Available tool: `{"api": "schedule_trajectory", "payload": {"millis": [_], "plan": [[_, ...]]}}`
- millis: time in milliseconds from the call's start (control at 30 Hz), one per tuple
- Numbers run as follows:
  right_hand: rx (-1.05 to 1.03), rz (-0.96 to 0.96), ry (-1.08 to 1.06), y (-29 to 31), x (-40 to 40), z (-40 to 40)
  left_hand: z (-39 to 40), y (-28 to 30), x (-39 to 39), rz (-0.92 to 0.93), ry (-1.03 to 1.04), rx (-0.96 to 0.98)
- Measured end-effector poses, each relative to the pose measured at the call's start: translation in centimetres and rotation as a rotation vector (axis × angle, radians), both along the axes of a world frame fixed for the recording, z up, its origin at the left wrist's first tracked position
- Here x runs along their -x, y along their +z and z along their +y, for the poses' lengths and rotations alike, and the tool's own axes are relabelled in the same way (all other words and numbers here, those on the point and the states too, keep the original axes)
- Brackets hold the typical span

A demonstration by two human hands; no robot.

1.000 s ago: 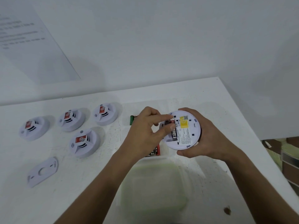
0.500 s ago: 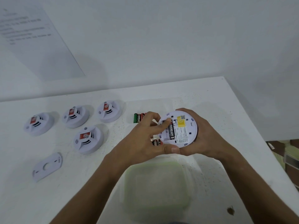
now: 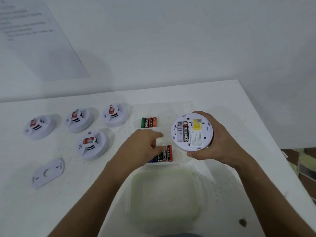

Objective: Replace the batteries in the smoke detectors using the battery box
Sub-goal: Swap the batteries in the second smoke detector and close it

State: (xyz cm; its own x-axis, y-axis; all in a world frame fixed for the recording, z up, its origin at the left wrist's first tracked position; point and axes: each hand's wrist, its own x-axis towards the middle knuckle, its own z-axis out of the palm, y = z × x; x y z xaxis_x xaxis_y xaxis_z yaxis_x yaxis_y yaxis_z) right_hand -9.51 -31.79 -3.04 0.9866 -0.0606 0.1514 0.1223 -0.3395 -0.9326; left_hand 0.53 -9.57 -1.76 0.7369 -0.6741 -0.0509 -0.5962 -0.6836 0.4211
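My right hand (image 3: 220, 144) grips a white smoke detector (image 3: 192, 132) held back-side up above the table. Its open compartment holds one black battery (image 3: 186, 132), with an empty slot to the left of it. My left hand (image 3: 143, 147) reaches down into the clear battery box (image 3: 171, 109). Its thumb tip touches the near row of batteries (image 3: 165, 154) and its index finger is spread above them. A second row of batteries (image 3: 149, 122) lies at the box's far end.
Several white smoke detectors stand face up at the left, the nearest detector (image 3: 92, 144) close to my left wrist. A white mounting plate (image 3: 47, 173) lies at front left. The box lid (image 3: 164, 194) with a green seal lies in front of the box. The table edge (image 3: 273, 139) runs at the right.
My left hand has left the detector's compartment and dropped to the batteries in the box. A black battery now sits in the compartment. My right hand has lifted the detector slightly right.
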Motion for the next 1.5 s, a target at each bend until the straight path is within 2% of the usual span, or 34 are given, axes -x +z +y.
{"api": "schedule_trajectory", "payload": {"millis": [100, 233, 433, 600, 667, 767, 867, 1133, 1200, 1367, 1500], "plan": [[-0.009, 0.015, 0.012, -0.1, 0.3, -0.2, -1.2, -0.3, -0.2, -0.068, -0.144, -0.311], [-0.022, 0.033, 0.006, -0.1, 0.7, -0.5, -2.0, -1.0, -0.7, -0.022, -0.169, -0.413], [-0.025, 0.042, 0.004, -0.3, 1.0, -0.7, -2.0, -1.3, -1.1, 0.197, -0.031, -0.216], [-0.032, 0.059, 0.000, -0.5, 0.9, -0.6, -1.3, -0.5, -0.6, 0.223, 0.092, -0.024], [-0.033, 0.058, -0.002, -0.5, 0.9, -0.6, -0.9, 0.5, -0.3, 0.185, 0.140, 0.071], [-0.034, 0.054, 0.005, -0.4, 0.8, -0.5, -0.9, 2.8, 0.7, 0.064, 0.218, 0.355], [-0.026, 0.042, 0.016, -0.4, 0.7, -0.3, -1.5, 4.4, 2.2, -0.092, 0.198, 0.576], [-0.030, -0.010, 0.007, 0.0, 0.3, 0.7, -1.9, 1.5, 3.8, -0.412, -0.069, 0.531], [-0.034, -0.017, -0.004, 0.1, 0.3, 0.9, -1.8, 0.9, 4.1, -0.445, -0.111, 0.525], [-0.063, -0.017, -0.023, 0.4, 0.5, 0.9, -1.5, 0.5, 4.0, -0.231, -0.128, 0.611], [-0.059, -0.015, -0.002, 0.6, 0.5, 1.2, -1.4, 1.5, 3.7, 0.057, 0.072, 0.634]]}}
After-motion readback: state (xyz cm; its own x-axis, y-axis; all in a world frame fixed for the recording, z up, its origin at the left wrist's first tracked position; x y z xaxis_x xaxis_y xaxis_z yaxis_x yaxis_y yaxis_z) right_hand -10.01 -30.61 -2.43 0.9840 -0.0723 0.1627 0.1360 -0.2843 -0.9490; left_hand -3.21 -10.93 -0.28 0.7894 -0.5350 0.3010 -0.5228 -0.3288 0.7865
